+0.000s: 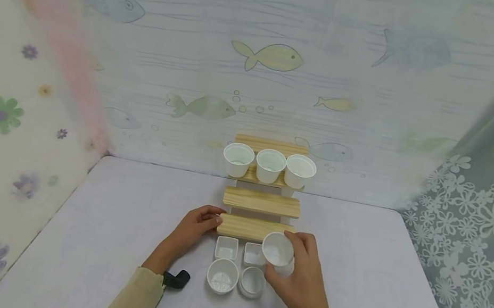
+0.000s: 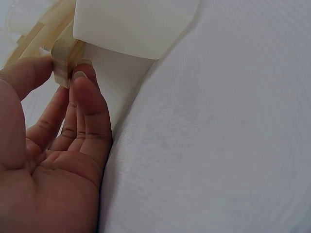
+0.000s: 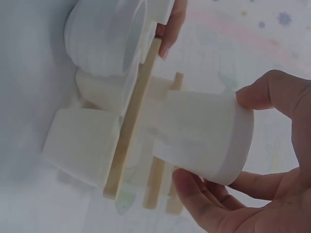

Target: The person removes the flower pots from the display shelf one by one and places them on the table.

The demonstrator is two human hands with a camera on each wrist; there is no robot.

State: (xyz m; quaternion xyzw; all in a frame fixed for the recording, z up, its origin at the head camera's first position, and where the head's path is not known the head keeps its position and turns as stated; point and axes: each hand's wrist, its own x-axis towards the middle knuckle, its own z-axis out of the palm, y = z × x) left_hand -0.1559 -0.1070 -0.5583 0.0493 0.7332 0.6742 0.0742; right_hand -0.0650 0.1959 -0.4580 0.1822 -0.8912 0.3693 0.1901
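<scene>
A small white cup [image 1: 277, 249] is held by its rim between the thumb and fingers of my right hand [image 1: 302, 276], over the front of a stepped wooden rack. In the right wrist view the cup [image 3: 206, 133] is in front of the rack's slats. My left hand [image 1: 193, 232] is at the left end of the rack's lowest slat [image 1: 254, 228]. The left wrist view shows its thumb and fingertips pinching that slat's end [image 2: 62, 60]. Three white cups [image 1: 269, 167] stand in a row on the rack's upper level.
Before the rack stand square white cups [image 1: 226, 248], a round white cup [image 1: 222, 276] and a round ribbed pot [image 1: 252, 282]. The middle slat [image 1: 261, 202] bears nothing. A fish-patterned cloth [image 1: 383, 89] hangs behind the white table [image 1: 116, 241].
</scene>
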